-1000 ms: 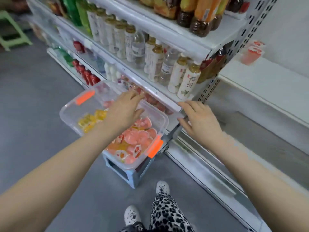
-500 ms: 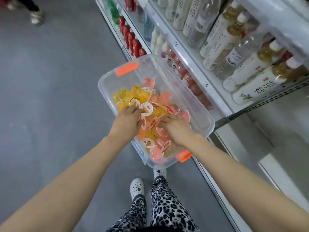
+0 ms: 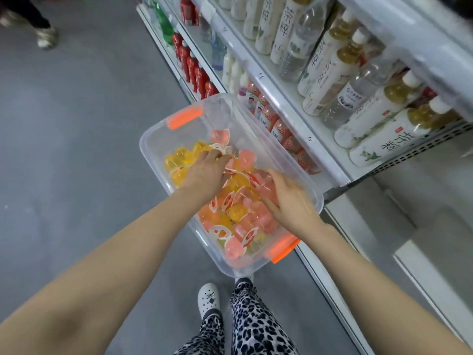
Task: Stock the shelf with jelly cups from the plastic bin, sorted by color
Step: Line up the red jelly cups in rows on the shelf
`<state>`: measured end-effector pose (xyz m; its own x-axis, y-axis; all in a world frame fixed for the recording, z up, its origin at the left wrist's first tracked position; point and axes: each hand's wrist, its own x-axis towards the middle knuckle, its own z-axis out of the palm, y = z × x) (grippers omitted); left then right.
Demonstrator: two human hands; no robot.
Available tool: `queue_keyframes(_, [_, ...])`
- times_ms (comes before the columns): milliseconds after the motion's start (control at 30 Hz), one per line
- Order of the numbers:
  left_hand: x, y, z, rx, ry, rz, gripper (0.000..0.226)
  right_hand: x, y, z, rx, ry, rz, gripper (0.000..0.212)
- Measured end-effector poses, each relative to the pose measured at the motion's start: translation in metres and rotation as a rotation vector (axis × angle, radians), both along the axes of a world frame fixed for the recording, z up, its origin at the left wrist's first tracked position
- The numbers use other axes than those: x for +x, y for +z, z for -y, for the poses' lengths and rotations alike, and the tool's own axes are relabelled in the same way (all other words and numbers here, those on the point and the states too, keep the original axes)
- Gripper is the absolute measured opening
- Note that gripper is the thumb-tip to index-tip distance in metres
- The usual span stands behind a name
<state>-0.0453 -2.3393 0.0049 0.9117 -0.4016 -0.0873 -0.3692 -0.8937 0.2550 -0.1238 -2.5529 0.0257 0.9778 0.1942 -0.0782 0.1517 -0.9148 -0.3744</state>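
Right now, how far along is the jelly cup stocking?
Done: the shelf shows none yet. In hand: left hand among yellow cups, right hand on pink cups, inside the plastic bin. Left: the whole mixed pile needs sorting and shelving.

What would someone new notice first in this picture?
A clear plastic bin with orange latches, in the middle, heaped with yellow, orange and pink jelly cups. The left hand is in the pile at the yellow end, the right hand on pink ones. To the right, shelves of bottles.
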Motion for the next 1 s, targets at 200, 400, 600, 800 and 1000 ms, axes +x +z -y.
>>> queue_keyframes(200, [0.047,-0.024,0.037,0.314,-0.143,-0.118,0.061,-0.014,-0.004,0.011,-0.038,-0.082,-0.087,0.062])
queue_keyframes(400, [0.047,-0.021,0.034,0.201,-0.107,-0.087,0.047,-0.015,-0.010,0.012,0.035,-0.127,-0.092,0.060])
queue_keyframes(600, [0.017,0.013,0.028,-0.524,0.113,-0.095,0.020,-0.015,-0.007,0.010,0.165,-0.234,-0.052,0.039])
queue_keyframes(800, [-0.016,0.045,0.016,-0.613,0.006,-0.329,0.056,-0.024,0.013,0.007,0.295,-0.313,0.043,0.029])
queue_keyframes(1000, [-0.051,0.068,0.018,-0.636,0.011,-0.237,0.055,-0.047,0.042,0.009,0.410,-0.413,0.159,0.032])
